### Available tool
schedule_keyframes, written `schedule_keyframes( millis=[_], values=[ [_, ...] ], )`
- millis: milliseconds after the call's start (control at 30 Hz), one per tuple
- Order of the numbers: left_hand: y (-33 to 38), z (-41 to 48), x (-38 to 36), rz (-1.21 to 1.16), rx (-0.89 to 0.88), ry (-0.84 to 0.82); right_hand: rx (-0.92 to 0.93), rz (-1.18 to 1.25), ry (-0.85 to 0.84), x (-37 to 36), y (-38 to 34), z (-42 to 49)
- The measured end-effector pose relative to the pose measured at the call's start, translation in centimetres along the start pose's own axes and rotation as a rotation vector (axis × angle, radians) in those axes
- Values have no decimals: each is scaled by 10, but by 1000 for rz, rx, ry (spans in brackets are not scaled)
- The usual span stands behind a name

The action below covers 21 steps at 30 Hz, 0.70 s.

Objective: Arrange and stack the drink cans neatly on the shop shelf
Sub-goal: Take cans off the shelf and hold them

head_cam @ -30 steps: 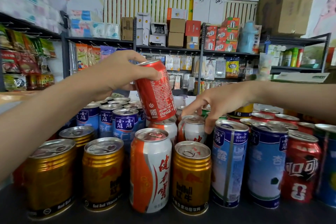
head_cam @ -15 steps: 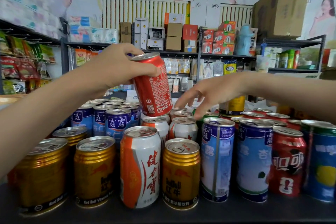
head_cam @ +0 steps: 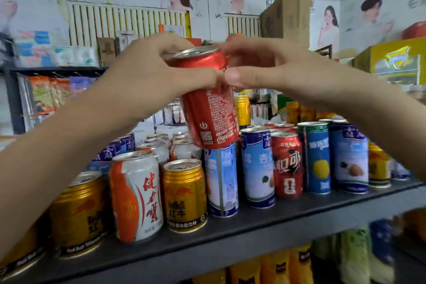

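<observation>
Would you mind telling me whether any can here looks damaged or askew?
The red cola can, gripped by the left hand and right hand above the shelf, is tilted and looks dented near its shoulder.

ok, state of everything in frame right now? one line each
Coke can: off the shelf, tilted, held near its top by both hands.
Left hand: curled round the Coke can's top.
Right hand: pinches the Coke can near its top.
Front orange-white can: upright on the shelf.
Tall blue can: upright on the shelf.
Shelf: loaded with rows of cans.
</observation>
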<state>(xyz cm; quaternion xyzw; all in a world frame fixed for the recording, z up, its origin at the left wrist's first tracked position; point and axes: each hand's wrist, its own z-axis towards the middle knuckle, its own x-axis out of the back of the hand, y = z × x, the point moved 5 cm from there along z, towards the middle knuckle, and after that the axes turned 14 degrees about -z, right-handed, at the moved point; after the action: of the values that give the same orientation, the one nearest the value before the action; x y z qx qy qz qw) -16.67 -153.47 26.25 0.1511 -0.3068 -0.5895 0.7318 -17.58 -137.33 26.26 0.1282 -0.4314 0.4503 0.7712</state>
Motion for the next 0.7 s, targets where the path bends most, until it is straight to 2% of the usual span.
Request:
schedule_keyframes(
  millis=[200, 400, 567, 700],
  values=[
    [18, -14, -55, -41, -16, -65, -114, -41, 141, 5, 18, -57],
    [42, -25, -124, -75, -70, -29, -125, 156, 190, 30, 55, -114],
    [44, -32, -200, -85, -50, 8, -127, 170, 304, 44, 94, -172],
    [41, -26, -247, -31, -51, -53, -205, 245, 391, 52, 131, -201]
  ],
)
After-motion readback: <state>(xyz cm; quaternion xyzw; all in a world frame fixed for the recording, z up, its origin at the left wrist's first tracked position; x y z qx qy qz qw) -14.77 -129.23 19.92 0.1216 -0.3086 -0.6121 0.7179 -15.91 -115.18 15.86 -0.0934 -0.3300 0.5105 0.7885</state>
